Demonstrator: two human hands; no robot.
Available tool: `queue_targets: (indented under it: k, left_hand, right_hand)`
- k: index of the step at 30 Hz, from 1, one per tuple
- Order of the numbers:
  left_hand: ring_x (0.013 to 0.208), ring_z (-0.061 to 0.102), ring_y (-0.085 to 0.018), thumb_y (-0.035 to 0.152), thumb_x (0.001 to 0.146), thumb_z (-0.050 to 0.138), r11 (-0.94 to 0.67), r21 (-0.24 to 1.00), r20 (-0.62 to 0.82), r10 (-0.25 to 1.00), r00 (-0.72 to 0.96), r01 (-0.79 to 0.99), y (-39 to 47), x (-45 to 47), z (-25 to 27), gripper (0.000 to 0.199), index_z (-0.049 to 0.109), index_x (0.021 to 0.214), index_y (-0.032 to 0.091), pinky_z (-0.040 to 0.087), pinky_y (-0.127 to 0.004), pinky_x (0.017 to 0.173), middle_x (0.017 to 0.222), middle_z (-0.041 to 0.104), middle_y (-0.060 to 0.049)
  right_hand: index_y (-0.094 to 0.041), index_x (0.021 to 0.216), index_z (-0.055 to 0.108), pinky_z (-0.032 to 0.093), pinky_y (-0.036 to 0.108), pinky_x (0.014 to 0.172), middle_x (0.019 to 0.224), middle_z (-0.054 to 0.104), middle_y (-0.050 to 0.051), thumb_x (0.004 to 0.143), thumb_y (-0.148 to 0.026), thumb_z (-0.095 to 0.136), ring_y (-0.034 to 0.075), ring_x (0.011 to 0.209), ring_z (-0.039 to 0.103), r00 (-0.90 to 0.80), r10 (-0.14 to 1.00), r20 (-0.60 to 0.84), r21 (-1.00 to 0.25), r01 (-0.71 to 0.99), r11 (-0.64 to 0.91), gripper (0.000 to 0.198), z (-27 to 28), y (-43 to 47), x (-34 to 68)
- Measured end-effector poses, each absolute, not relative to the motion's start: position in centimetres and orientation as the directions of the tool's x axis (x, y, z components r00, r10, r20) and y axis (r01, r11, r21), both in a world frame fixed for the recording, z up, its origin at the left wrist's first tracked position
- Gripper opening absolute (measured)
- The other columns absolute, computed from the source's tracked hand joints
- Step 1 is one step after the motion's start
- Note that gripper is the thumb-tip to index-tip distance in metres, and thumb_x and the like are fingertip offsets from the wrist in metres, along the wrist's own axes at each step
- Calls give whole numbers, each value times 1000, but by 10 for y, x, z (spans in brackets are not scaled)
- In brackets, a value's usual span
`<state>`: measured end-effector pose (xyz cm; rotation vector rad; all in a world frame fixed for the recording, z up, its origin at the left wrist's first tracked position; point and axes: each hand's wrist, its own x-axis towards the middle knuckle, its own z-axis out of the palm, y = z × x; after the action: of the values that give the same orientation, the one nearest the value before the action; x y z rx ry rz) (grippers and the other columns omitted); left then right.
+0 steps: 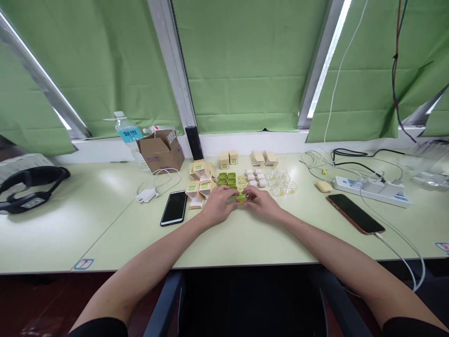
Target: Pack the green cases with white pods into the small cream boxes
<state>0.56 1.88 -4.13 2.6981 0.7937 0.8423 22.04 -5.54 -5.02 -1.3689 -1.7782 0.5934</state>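
Observation:
A small green square cup is pinched between the fingertips of my left hand and my right hand, close above the table. Something yellowish shows at its lower edge, too small to name. Just beyond my left hand stand several matching green square cups in rows. To their right lie small pale-yellow square pieces, then rounded white pieces. Clear plastic pieces with yellow centres sit farthest right in this group. Open small cardboard boxes lie left of my left hand.
More little boxes stand at the back. A black phone and a white charger are at left, before a brown carton and a water bottle. At right are another phone, a power strip and loose cables.

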Motion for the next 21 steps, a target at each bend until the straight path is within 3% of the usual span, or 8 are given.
queue_targets:
  k: [6, 14, 21]
  left_hand:
    - [110, 63, -30, 36, 90, 73, -793, 383, 474, 609, 636, 474, 19, 8, -49, 24, 76, 111, 24, 50, -51, 100, 112, 69, -9]
    - [116, 61, -31, 28, 88, 75, -846, 323, 501, 533, 682, 424, 18, 8, -49, 16, 78, 103, 23, 48, -51, 102, 108, 71, -10]
    - [117, 59, -33, 31, 82, 82, -843, 308, 496, 537, 682, 441, 14, 7, -43, 23, 76, 103, 24, 50, -51, 101, 108, 68, -9]
  right_hand:
    - [-26, 106, 63, 54, 40, 86, 96, 74, 2, 87, -26, 69, 24, 92, 71, -90, 949, 302, -762, 575, 297, 20, -51, -55, 221]
    - [-25, 95, 58, 50, 36, 79, 93, 71, 2, 84, -25, 72, 24, 92, 69, -118, 951, 285, -687, 667, 288, 17, -52, -56, 221]
    - [-29, 109, 66, 49, 41, 86, 117, 74, 5, 82, -23, 76, 30, 107, 67, -140, 943, 303, -524, 802, 288, 29, -34, -61, 231]
